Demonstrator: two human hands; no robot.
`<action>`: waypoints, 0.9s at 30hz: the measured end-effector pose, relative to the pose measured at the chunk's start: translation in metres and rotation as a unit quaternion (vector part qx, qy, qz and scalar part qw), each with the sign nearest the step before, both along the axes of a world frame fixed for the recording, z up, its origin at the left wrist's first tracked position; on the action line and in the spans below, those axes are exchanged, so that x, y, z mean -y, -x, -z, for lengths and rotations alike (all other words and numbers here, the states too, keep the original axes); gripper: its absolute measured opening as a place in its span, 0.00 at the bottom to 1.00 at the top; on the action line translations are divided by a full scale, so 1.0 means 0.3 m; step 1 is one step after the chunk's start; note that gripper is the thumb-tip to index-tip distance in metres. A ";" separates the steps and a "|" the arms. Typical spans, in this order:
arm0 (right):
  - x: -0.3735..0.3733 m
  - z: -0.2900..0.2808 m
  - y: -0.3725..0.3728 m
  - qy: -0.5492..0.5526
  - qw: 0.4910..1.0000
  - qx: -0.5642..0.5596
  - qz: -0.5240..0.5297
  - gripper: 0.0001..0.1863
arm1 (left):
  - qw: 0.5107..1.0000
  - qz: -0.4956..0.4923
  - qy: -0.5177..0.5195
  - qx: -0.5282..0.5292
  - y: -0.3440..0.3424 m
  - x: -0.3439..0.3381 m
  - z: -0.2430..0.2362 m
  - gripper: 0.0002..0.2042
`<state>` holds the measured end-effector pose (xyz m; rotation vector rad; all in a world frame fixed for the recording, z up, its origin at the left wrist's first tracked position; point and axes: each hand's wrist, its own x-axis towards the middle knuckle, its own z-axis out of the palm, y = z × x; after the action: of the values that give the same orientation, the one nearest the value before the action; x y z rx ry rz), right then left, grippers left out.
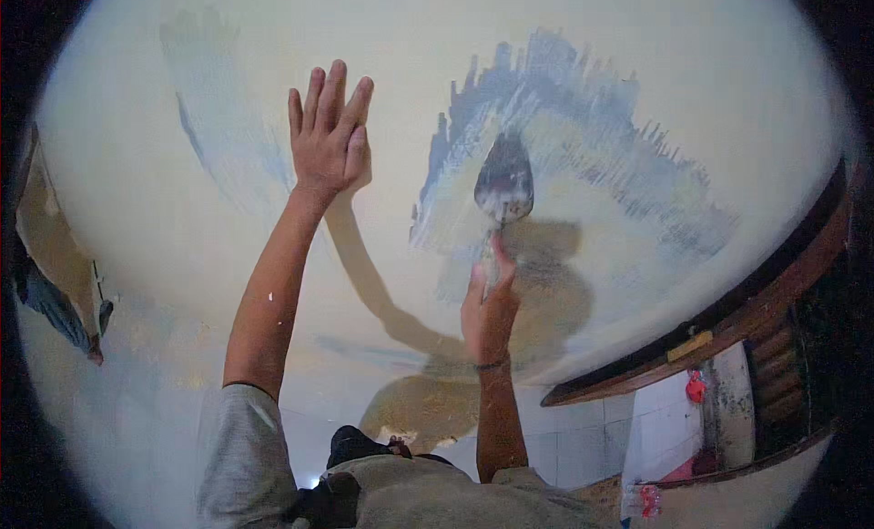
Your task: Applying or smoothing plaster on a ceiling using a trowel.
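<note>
Trowel blade lies flat on the wall, within the grey smeared patch; our right hand grips its handle. Our left hand presses open-palmed against the wall, fingers spread.

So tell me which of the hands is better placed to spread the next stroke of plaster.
Right. The right hand grips the trowel, blade against the wet grey patch; the left hand is spread flat on the wall.

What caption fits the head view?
Right hand spreads plaster with a trowel on the wall; left hand flat against it.
</note>
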<state>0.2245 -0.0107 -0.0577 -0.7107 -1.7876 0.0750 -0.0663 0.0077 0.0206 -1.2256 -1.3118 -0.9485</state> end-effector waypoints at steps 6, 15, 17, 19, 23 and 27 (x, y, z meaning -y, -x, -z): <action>0.002 -0.232 0.111 0.129 0.989 -0.028 -0.069 0.21 | 1.000 0.018 -0.011 0.021 0.014 0.014 0.019 0.25; 0.023 -0.236 0.138 0.038 0.999 -0.006 0.034 0.21 | 0.997 0.048 -0.030 0.060 -0.021 -0.007 0.042 0.26; 0.007 -0.200 0.177 -0.035 0.998 -0.045 0.014 0.19 | 0.995 0.049 -0.041 0.071 -0.012 -0.024 0.058 0.26; 0.078 -0.026 0.175 0.065 0.997 -0.025 0.028 0.18 | 0.995 0.055 -0.038 0.070 -0.002 -0.022 0.075 0.26; 0.086 -0.012 0.191 0.112 0.993 -0.023 0.025 0.17 | 0.995 0.064 -0.049 0.066 -0.013 -0.029 0.080 0.26; 0.017 -0.223 0.194 0.035 0.998 -0.009 0.043 0.21 | 0.995 0.055 -0.036 0.072 -0.050 -0.015 0.071 0.26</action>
<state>0.1663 -0.0157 0.0092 -0.8335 -1.7430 0.0870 -0.0514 0.0123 -0.0007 -1.2017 -1.3207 -1.1712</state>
